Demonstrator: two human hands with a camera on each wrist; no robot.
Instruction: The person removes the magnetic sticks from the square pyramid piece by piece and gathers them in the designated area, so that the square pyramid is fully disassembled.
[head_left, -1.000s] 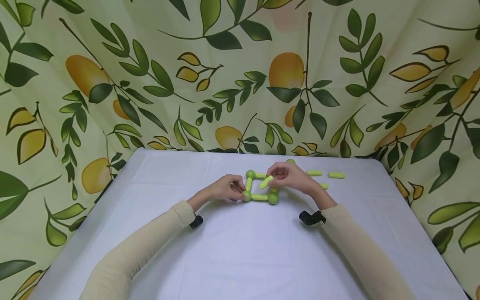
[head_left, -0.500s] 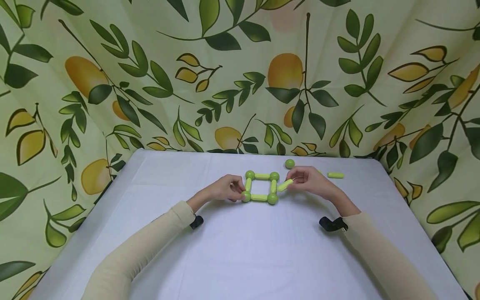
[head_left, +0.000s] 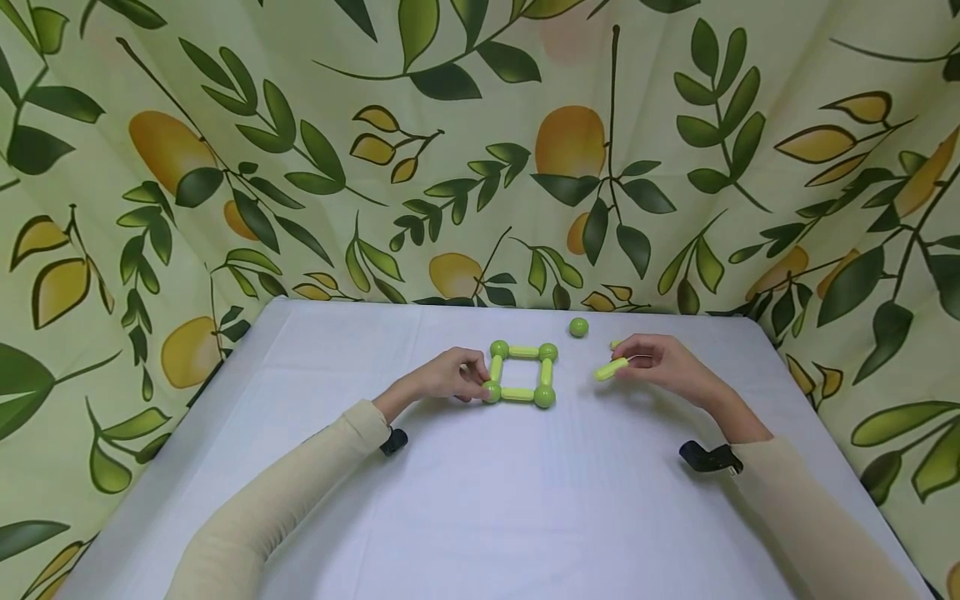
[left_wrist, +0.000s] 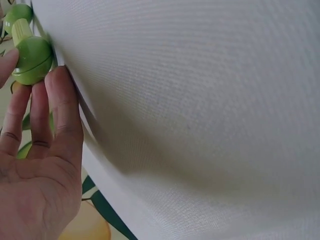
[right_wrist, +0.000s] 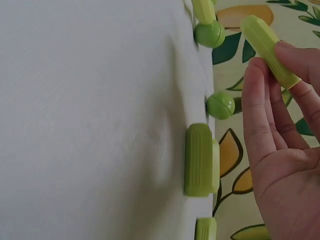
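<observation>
Four-sided and flat on the table, a square frame [head_left: 517,394] joins light-green ridged rods with green balls at its corners. My left hand [head_left: 450,375] pinches the near-left corner ball [left_wrist: 33,59] between thumb and fingers. To the right of the frame, my right hand [head_left: 663,364] holds a loose light-green rod [right_wrist: 265,47] between thumb and fingers, raised off the table and apart from the frame. One end of that rod points toward the frame. Under and behind the right hand, other loose rods [right_wrist: 199,160] lie on the table, mostly hidden in the head view.
A single green ball [head_left: 578,327] sits near the table's back edge, behind and right of the frame. Another rod [right_wrist: 205,229] shows low in the right wrist view. White cloth covers the table [head_left: 480,517]; a leaf-and-fruit patterned curtain [head_left: 480,167] hangs behind it.
My right hand has moved right with the rod, from over the frame to well clear of its right side. The left hand has stayed at the corner ball.
</observation>
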